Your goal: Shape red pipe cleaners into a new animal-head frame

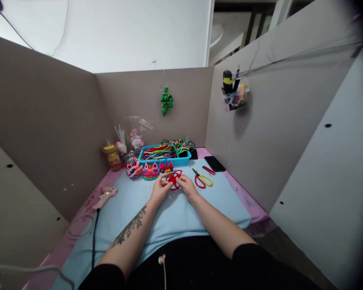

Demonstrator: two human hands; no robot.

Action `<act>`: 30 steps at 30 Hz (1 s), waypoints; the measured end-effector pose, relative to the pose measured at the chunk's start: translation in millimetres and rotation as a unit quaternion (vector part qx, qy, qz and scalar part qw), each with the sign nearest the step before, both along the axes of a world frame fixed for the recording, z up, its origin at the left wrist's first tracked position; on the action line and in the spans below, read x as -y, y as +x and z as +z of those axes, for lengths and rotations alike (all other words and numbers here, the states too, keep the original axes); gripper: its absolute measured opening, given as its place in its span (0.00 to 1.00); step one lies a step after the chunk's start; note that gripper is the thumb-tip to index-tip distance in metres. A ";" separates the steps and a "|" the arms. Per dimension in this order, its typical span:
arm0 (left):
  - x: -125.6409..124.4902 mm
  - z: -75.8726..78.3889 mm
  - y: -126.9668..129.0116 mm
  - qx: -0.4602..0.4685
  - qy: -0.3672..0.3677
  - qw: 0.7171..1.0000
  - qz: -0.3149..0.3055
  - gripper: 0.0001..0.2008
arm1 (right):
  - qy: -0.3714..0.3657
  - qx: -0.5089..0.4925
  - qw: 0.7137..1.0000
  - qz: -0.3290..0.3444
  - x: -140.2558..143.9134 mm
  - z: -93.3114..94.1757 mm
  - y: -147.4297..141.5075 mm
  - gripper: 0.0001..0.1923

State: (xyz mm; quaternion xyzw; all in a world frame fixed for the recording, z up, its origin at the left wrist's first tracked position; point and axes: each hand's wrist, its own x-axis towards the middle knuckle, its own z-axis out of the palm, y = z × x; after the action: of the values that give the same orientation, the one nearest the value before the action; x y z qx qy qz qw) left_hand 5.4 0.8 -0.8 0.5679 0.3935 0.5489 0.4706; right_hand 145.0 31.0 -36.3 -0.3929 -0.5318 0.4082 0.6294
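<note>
Between both hands, just above the blue cloth, is a red openwork piece of bent, fuzzy-looking stems, probably pipe cleaner. My left hand pinches its left side with thumb and fingers. On its right side my right hand grips it the same way. Right of the right hand lie scissors with one red and one yellow handle, blades pointing away. Several colourful animal-face figures with pink ears stand beyond the left hand. Behind them a blue tray holds many coloured stems.
A pink glue gun with its cable lies at left. A phone and a small red tool lie at right. A yellow-brown cup stands back left. Grey partitions enclose the desk; a tool holder hangs on the right one.
</note>
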 end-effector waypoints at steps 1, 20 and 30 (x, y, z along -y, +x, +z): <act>0.2 0.3 0.1 0.003 -0.002 1.000 -0.002 0.27 | 0.000 0.003 1.000 -0.005 0.0 -0.2 0.0 0.18; -1.9 -7.2 1.9 -0.004 0.039 0.999 -0.006 0.34 | 0.039 0.085 0.995 -0.033 6.7 3.9 -2.4 0.16; -1.2 -4.0 -1.1 0.005 0.010 0.999 -0.030 0.37 | 0.039 0.067 0.997 -0.025 1.5 -1.3 0.0 0.17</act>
State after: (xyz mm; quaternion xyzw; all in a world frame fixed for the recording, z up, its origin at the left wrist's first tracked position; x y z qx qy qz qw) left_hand 4.3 2.0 -4.8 0.5813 0.3680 0.5417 0.4829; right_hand 145.0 29.5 -37.5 -0.4078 -0.5783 0.3437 0.6174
